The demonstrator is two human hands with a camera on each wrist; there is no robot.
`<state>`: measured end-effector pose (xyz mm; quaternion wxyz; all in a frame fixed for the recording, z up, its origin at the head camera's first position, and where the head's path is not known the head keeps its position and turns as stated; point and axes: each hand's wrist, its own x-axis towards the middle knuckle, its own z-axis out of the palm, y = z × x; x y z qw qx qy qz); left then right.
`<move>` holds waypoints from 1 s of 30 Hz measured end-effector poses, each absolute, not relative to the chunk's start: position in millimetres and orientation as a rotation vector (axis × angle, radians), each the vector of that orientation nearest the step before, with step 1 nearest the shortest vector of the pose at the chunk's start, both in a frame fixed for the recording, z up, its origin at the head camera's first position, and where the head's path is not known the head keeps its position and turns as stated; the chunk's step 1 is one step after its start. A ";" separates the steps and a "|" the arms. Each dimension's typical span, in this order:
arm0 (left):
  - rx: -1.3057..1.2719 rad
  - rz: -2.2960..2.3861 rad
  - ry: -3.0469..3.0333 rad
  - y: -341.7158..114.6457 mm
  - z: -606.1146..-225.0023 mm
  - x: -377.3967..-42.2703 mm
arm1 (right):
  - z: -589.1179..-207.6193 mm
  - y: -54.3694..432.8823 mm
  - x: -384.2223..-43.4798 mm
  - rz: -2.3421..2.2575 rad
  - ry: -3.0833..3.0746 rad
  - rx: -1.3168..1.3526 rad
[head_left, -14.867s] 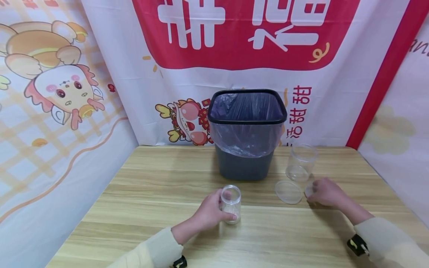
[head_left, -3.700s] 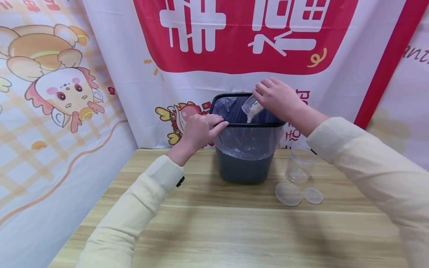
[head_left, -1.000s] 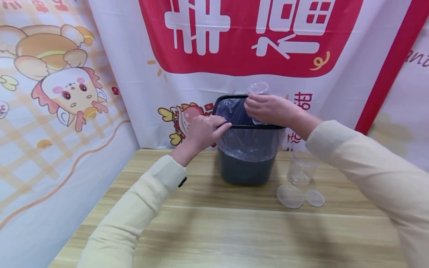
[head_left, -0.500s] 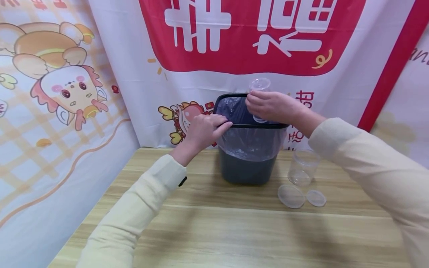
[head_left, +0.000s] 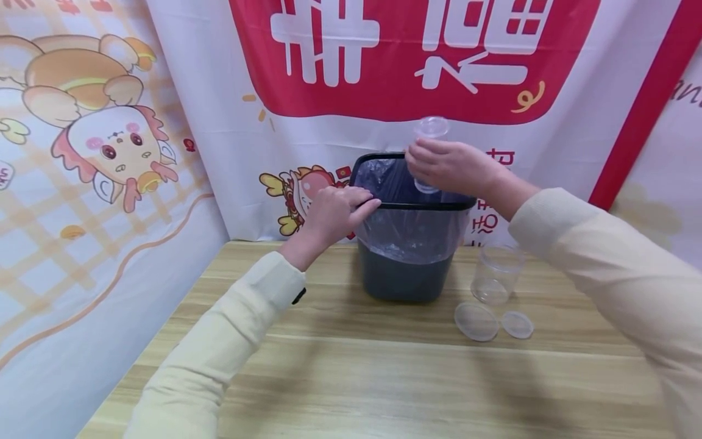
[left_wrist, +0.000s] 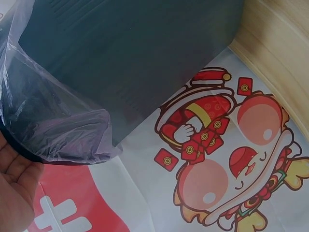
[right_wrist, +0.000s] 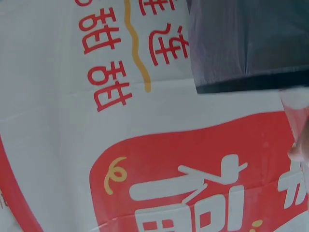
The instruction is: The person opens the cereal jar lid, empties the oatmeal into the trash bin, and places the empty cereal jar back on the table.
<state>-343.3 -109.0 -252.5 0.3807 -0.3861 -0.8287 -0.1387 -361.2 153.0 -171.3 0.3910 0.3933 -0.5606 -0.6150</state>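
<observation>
My right hand (head_left: pixel 450 166) grips a small clear plastic jar (head_left: pixel 432 126), held upside down over the dark grey trash bin (head_left: pixel 406 281). The jar's mouth points down into the bin, and I see no contents in it. In the right wrist view only the fingertips (right_wrist: pixel 300 147) and part of the jar (right_wrist: pixel 294 104) show at the right edge. My left hand (head_left: pixel 336 214) grips the bin's black rim at its left front corner, thumb on top. The left wrist view shows that hand (left_wrist: pixel 17 186) beside the plastic liner (left_wrist: pixel 72 130).
Right of the bin, a larger clear jar (head_left: pixel 496 277) stands on the wooden table (head_left: pixel 384 384). Two clear round lids lie in front of it, a larger lid (head_left: pixel 476 322) and a smaller lid (head_left: pixel 517 325). A printed cloth (head_left: pixel 219 122) hangs behind the bin.
The right hand has raised the upturned jar slightly. Earlier, white grains poured from it while tilted; before that, the left hand held it on the table and the right hand held the small lid.
</observation>
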 end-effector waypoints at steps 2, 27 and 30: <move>-0.990 -0.353 -2.100 -109.3 -252.3 -343.6 | -169.9 152.8 -361.4 -1.523 -1.418 0.939; -0.992 -0.363 -2.100 -107.0 -251.9 -344.2 | -169.4 154.4 -365.7 -1.497 -1.442 1.029; -0.987 -0.360 -2.109 -107.6 -253.1 -344.2 | -171.1 153.9 -367.6 -1.510 -1.438 1.131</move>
